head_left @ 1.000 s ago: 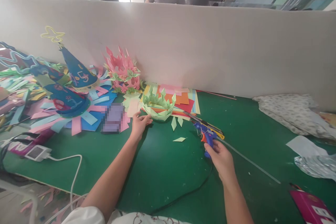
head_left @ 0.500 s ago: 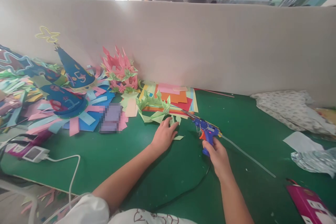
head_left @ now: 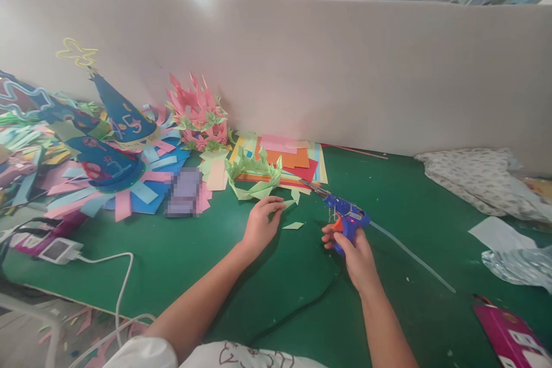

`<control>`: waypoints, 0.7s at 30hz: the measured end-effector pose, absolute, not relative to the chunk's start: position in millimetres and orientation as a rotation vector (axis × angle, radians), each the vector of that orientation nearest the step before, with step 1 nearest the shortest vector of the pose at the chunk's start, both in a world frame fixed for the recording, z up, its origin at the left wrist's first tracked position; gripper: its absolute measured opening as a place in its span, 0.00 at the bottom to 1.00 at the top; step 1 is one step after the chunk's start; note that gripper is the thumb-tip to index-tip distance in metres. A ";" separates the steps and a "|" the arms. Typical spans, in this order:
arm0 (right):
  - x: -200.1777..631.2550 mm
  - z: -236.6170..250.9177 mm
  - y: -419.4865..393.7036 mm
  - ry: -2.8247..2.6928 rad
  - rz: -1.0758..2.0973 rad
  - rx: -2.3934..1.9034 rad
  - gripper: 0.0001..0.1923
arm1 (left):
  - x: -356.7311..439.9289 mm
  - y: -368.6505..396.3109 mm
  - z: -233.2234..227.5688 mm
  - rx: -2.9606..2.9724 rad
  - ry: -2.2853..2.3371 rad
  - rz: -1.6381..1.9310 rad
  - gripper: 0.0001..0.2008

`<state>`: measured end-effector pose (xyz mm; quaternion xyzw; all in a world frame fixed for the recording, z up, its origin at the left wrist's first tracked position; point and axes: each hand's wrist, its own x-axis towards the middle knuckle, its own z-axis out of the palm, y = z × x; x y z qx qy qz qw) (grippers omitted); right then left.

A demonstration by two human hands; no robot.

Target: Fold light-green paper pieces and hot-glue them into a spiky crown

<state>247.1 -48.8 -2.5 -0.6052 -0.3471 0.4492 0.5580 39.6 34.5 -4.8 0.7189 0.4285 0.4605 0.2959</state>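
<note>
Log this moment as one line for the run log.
left hand: pinching small green paper piece | right hand: gripping blue glue gun | green paper crown: on green table, beside left hand

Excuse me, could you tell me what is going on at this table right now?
A person is doing paper craft at a green table. The right hand grips a blue glue gun, its nozzle pointing toward a stack of coloured paper. The left hand rests by a light green paper crown, fingers on a small green paper piece. Blue paper cones and a pink paper flower sit at the left by the partition.
</note>
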 end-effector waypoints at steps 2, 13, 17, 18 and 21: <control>241.9 1.3 -49.8 -0.883 1.137 -1.365 0.16 | 37.5 33.5 -0.8 1.772 1.115 1.275 0.07; 237.3 -2.0 -47.9 -1.039 1.176 -1.529 0.18 | 32.9 35.4 -6.6 1.312 1.090 1.247 0.08; 236.0 -3.1 -47.2 -1.094 1.131 -1.594 0.21 | 30.8 35.1 -3.8 1.349 1.114 1.260 0.09; 236.0 -3.6 -47.0 -1.110 1.121 -1.604 0.21 | 30.3 35.4 -3.3 1.342 1.123 1.269 0.09; 236.7 -5.6 -46.7 -1.138 1.076 -1.615 0.22 | 29.3 36.2 -2.7 1.324 1.135 1.279 0.10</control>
